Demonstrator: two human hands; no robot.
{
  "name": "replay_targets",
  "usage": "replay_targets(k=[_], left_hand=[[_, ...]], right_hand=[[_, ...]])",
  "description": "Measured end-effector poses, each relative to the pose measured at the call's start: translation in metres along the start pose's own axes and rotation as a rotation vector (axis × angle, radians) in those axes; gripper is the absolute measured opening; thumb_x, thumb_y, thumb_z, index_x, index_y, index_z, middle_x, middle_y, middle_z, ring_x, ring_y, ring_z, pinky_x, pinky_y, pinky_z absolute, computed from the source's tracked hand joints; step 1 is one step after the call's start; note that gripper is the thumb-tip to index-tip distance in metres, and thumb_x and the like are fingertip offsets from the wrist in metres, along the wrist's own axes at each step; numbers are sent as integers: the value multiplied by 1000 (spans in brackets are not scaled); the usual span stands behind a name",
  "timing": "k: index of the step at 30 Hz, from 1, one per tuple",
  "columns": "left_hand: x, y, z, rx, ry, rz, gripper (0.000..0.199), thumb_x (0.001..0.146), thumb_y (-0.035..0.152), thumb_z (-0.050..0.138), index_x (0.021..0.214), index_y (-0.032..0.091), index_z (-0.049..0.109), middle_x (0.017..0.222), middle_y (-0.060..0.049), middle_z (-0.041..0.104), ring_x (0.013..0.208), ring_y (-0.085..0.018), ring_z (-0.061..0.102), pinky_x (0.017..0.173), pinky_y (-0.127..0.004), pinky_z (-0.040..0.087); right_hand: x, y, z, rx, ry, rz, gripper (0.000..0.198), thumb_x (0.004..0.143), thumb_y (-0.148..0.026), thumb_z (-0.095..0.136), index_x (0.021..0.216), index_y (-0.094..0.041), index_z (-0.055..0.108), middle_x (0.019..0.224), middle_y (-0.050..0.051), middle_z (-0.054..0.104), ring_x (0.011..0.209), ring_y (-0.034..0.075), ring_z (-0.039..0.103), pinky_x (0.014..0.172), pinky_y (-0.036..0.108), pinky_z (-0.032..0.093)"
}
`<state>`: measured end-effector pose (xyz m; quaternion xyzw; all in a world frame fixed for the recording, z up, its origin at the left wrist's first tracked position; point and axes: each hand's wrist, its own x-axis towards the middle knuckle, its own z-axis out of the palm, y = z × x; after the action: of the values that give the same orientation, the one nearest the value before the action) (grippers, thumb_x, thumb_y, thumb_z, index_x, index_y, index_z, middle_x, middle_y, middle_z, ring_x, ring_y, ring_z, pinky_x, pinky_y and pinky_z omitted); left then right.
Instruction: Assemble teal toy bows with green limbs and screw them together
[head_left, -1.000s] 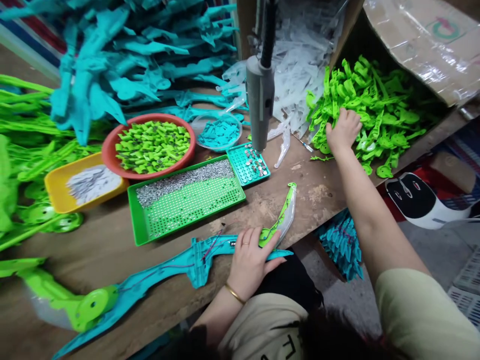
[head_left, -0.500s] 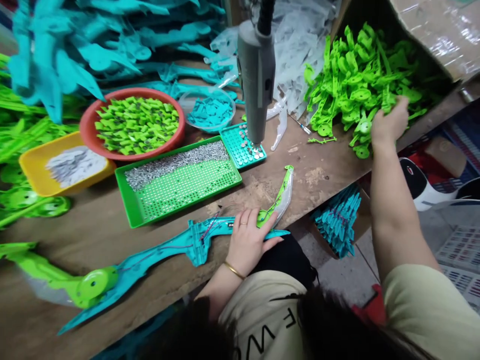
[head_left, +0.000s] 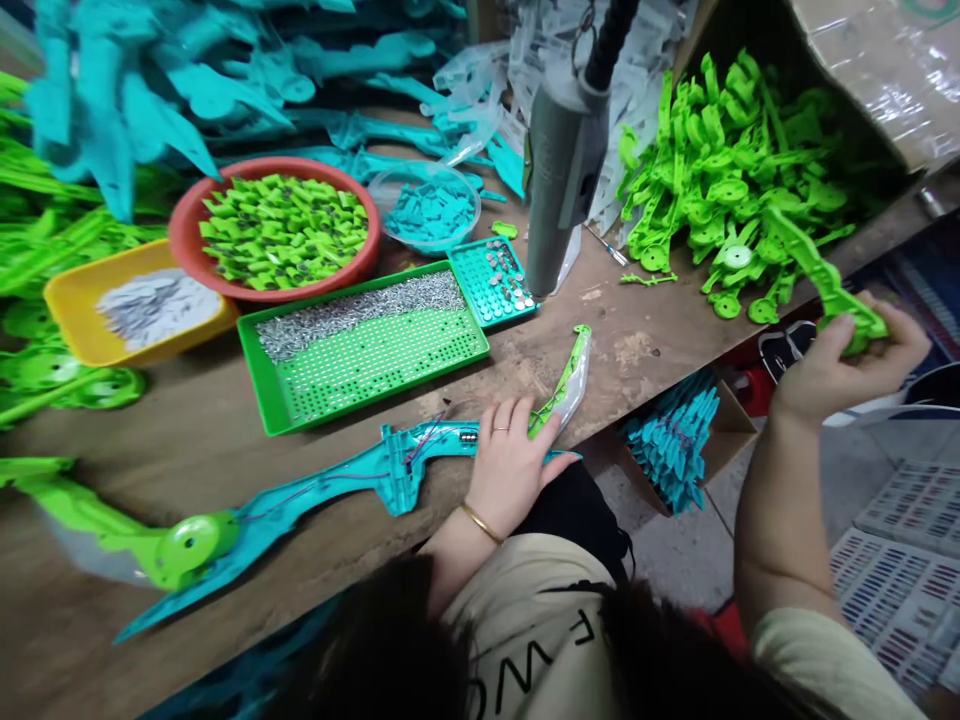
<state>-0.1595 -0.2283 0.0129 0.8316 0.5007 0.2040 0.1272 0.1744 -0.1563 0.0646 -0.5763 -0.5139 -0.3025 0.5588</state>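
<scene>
My right hand (head_left: 847, 365) grips one end of a curved bright-green plastic part (head_left: 814, 265), held up at the right in front of the green pile. My left hand (head_left: 514, 455) rests palm down, fingers stretched, over the right end of a long blue plastic bow-shaped half shell (head_left: 307, 490). Thin wires and a small row of metal pieces show inside the shell. Beyond those fingers a green-and-clear curved limb (head_left: 574, 380) sticks out, its base hidden by the hand. Another green limb with a round disc (head_left: 187, 550) sits at the shell's left end.
A grey electric screwdriver (head_left: 566, 180) hangs over the bench. Behind stand a green screw tray (head_left: 367, 400), a small teal tray (head_left: 491, 280), a red bowl (head_left: 180, 235) and a yellow tray (head_left: 67, 310). Green parts (head_left: 727, 190) heap at right, blue shells (head_left: 187, 90) at back left.
My right hand has come out of the green pile toward the right and nearer me, with one green part in it. My left hand stays on the blue shell. The screwdriver has swung slightly.
</scene>
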Motion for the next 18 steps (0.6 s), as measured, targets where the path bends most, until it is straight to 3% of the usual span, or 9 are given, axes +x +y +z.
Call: replay_targets(k=[2,5,7,8,10,13,14,16,18], left_hand=[[5,11,-3,-280,-8,-16,46,88,48,62,123,19,64,127,-18,61,122,-32,54,104,-50,44],[12,27,-7,-853,-114,-52,60,93,45,56,144,17,41,133,-15,61,122,-22,59,102,-37,50],[13,31,-9,-1071,-147,-113,63,95,42,55,148,17,33,135,-15,60,121,-20,61,100,-34,51],[12,31,-10,-1092,-129,-143,60,94,42,56,146,17,37,134,-15,60,121,-21,60,101,-34,50],[9,29,-12,-1017,-73,-181,48,91,41,60,133,17,54,128,-13,64,120,-22,61,103,-37,49],[4,24,-15,-912,-42,-178,26,91,35,60,109,17,67,108,-8,72,103,-18,66,94,-32,53],[4,23,-17,-906,-43,-167,23,92,33,59,105,17,68,104,-7,73,98,-17,67,91,-30,54],[1,20,-21,-899,-44,-129,21,92,31,58,104,17,69,102,-6,73,96,-15,68,89,-28,54],[-4,13,-28,-859,-40,-118,21,92,30,58,105,19,69,104,-5,73,99,-16,68,92,-29,53]], right_hand=[[-28,-31,-18,33,-112,-1,28,87,-37,54,115,-36,56,111,9,65,106,27,66,94,51,53],[-66,-65,-43,53,-667,-32,36,80,-41,62,114,-42,54,114,7,67,115,31,63,98,57,51],[-73,-72,-45,-35,-869,26,30,79,-48,60,107,-39,58,117,9,66,120,33,60,97,60,50],[-70,-71,-40,-95,-861,54,29,81,-50,56,106,-37,59,120,11,64,122,34,57,97,61,50],[-51,-60,-14,-190,-700,63,33,87,-51,46,111,-32,59,129,13,58,129,33,52,101,60,47],[-13,-33,47,-251,-486,7,43,96,-46,30,124,-22,53,138,19,49,136,32,42,109,58,36],[-1,-20,68,-229,-526,-10,45,97,-44,29,129,-20,50,141,21,45,139,33,37,111,58,33],[18,10,105,-178,-746,-64,54,94,-48,42,138,-17,43,144,21,42,141,34,32,111,57,30],[33,47,128,-235,-833,22,69,87,-52,56,143,-17,36,149,20,35,143,32,27,113,57,24]])
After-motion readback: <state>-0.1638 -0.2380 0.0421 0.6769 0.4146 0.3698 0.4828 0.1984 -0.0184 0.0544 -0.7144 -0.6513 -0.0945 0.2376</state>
